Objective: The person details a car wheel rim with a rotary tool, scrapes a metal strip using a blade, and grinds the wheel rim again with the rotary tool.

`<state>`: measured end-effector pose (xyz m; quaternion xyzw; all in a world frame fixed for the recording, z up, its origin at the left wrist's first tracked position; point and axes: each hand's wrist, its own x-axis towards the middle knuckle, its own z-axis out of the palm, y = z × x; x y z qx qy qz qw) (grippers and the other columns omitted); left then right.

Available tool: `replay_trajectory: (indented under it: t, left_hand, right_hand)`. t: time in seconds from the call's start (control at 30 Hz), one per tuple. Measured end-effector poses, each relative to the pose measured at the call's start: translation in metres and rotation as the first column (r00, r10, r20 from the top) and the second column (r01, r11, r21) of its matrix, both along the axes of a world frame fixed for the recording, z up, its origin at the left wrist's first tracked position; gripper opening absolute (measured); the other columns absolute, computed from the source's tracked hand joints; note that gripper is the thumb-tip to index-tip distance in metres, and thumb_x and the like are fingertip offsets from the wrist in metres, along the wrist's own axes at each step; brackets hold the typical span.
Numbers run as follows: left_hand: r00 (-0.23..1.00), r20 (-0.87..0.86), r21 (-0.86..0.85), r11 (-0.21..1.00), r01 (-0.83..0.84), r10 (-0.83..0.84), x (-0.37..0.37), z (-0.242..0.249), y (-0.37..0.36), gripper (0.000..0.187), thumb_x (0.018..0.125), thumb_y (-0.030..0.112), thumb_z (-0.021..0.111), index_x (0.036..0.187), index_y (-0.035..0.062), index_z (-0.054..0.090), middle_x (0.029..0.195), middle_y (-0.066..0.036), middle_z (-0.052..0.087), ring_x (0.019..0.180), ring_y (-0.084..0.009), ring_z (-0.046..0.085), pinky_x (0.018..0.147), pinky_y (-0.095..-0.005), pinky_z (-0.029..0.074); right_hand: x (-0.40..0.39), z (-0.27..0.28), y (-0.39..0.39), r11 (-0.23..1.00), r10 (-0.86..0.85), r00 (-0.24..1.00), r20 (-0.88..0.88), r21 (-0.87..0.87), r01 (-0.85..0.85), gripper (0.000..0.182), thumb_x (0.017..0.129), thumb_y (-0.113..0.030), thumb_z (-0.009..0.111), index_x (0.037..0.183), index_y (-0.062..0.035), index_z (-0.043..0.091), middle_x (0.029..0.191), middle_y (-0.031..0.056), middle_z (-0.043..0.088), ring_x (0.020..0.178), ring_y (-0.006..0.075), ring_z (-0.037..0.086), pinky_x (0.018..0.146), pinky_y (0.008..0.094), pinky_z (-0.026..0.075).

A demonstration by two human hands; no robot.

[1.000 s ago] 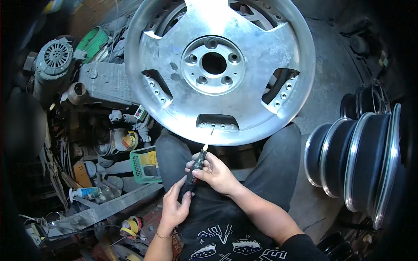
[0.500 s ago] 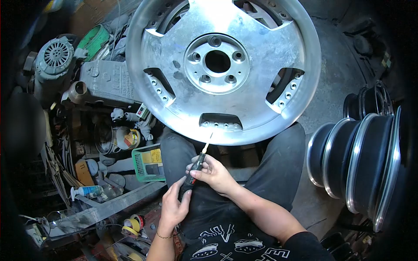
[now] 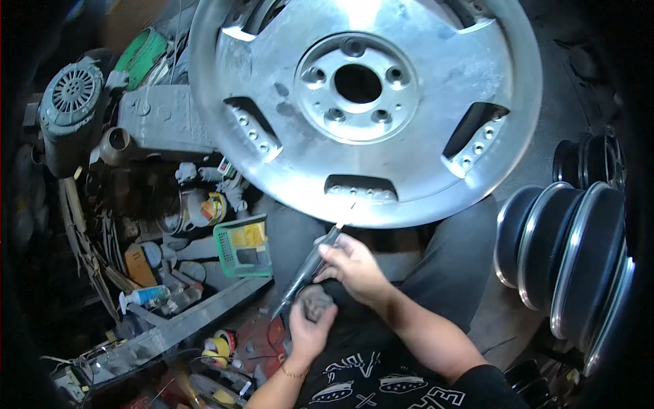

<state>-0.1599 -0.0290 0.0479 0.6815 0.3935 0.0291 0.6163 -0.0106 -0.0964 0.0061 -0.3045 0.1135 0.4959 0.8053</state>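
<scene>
A big silver wheel rim (image 3: 381, 160) fills the upper middle, its face with a hub hole and several slots towards me. Just below its lowest slot, my right hand (image 3: 354, 266) grips a slim black rotary tool (image 3: 306, 271), whose thin bit points up towards the rim's lower edge. My left hand (image 3: 312, 324) is below the tool, its blurred fingers curled; whether it holds anything is hidden.
More rims (image 3: 572, 252) are stacked at the right. On the left are a grey motor (image 3: 71, 99), a green basket (image 3: 221, 249), a spray bottle (image 3: 146, 295) and a metal beam (image 3: 170, 330). My legs are under the rim.
My left hand has come off the tool's lower end and moved down and right. The tool has tilted further, and the view has shifted, so the rim looks larger.
</scene>
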Motion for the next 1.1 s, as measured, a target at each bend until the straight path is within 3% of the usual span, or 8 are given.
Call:
replay_trajectory:
  t: [0.13,0.2,0.23,0.3,0.43,0.6,0.77,1.1]
  left_hand:
    - [0.961,0.242,-0.06,0.99,-0.127,0.138,0.014,0.008,0.019,0.047,0.086,0.007,0.074,0.125,-0.0011,0.049,0.1,-0.009,0.062,0.092,-0.0168,0.062,0.084,-0.0304,0.051]
    - [0.932,0.351,0.356,0.933,-0.045,-0.089,0.003,0.0,0.028,0.049,0.086,0.012,0.075,0.125,-0.0006,0.047,0.097,-0.012,0.063,0.086,-0.0229,0.064,0.079,-0.034,0.052]
    - [0.932,0.35,0.353,0.935,-0.039,-0.093,0.002,0.002,0.034,0.049,0.086,0.012,0.075,0.125,-0.0006,0.047,0.097,-0.012,0.063,0.086,-0.0229,0.064,0.079,-0.034,0.052]
    - [0.858,0.138,0.858,0.493,0.146,-0.494,0.002,0.007,0.044,0.05,0.089,0.021,0.073,0.127,0.0026,0.046,0.099,-0.017,0.063,0.085,-0.0252,0.062,0.079,-0.0346,0.051]
    - [0.747,0.414,0.722,0.687,0.078,-0.52,0.005,0.008,0.03,0.033,0.085,0.008,0.071,0.11,0.0018,0.049,0.091,-0.018,0.062,0.081,-0.0294,0.063,0.075,-0.0409,0.053]
    - [0.742,0.26,0.79,0.578,0.204,-0.617,0.007,0.012,0.023,0.037,0.082,0.005,0.074,0.108,0.0013,0.049,0.086,-0.017,0.063,0.068,-0.0316,0.065,0.065,-0.0423,0.057]
    - [0.775,0.304,0.729,0.659,0.186,-0.554,0.009,0.007,0.017,0.029,0.087,0.004,0.066,0.109,0.0014,0.046,0.088,-0.02,0.064,0.071,-0.0285,0.062,0.067,-0.038,0.051]
    - [0.784,0.246,0.869,0.488,0.082,-0.57,0.023,0.019,0.016,0.041,0.077,-0.005,0.076,0.109,0.0003,0.052,0.086,-0.015,0.062,0.067,-0.0277,0.064,0.062,-0.0372,0.054]
  right_hand:
    - [0.006,-0.003,-0.005,1.0,-0.021,0.999,-0.026,0.021,0.021,0.018,0.099,-0.019,0.058,0.107,-0.0033,0.056,0.092,0.0061,0.064,0.08,0.0155,0.066,0.068,0.0299,0.056]
    - [0.006,-0.005,-0.004,0.999,-0.037,0.999,-0.02,0.017,0.038,0.018,0.099,-0.019,0.058,0.106,-0.0036,0.056,0.092,0.0063,0.064,0.08,0.0155,0.065,0.068,0.03,0.056]
    - [0.005,-0.006,-0.005,0.999,-0.051,0.999,-0.01,0.012,0.051,0.017,0.099,-0.019,0.058,0.106,-0.0038,0.056,0.092,0.0066,0.064,0.08,0.0155,0.065,0.068,0.0301,0.056]
    - [0.001,-0.009,-0.003,0.999,-0.037,0.999,-0.009,0.004,0.037,0.021,0.1,-0.021,0.058,0.109,-0.0029,0.057,0.095,0.0059,0.063,0.083,0.0142,0.063,0.071,0.0302,0.055]
    - [0.0,-0.005,-0.004,0.999,0.016,1.0,-0.023,-0.04,-0.016,0.028,0.101,-0.018,0.052,0.119,0.0027,0.056,0.097,0.0059,0.059,0.083,0.0132,0.06,0.076,0.0311,0.054]
    - [0.005,-0.011,-0.008,1.0,-0.007,0.999,-0.053,0.019,0.008,0.031,0.1,-0.016,0.049,0.122,0.0047,0.053,0.093,0.0086,0.061,0.081,0.015,0.061,0.073,0.0302,0.052]
    - [0.008,-0.009,-0.011,1.0,-0.006,0.997,-0.074,-0.007,0.005,0.032,0.1,-0.015,0.047,0.123,0.0059,0.05,0.093,0.0104,0.061,0.078,0.0173,0.062,0.074,0.0308,0.052]
    - [0.004,-0.008,-0.008,0.997,-0.069,0.998,-0.013,-0.024,0.069,0.015,0.1,-0.024,0.058,0.1,-0.0088,0.056,0.083,-0.0038,0.054,0.071,0.004,0.05,0.059,0.0211,0.04]
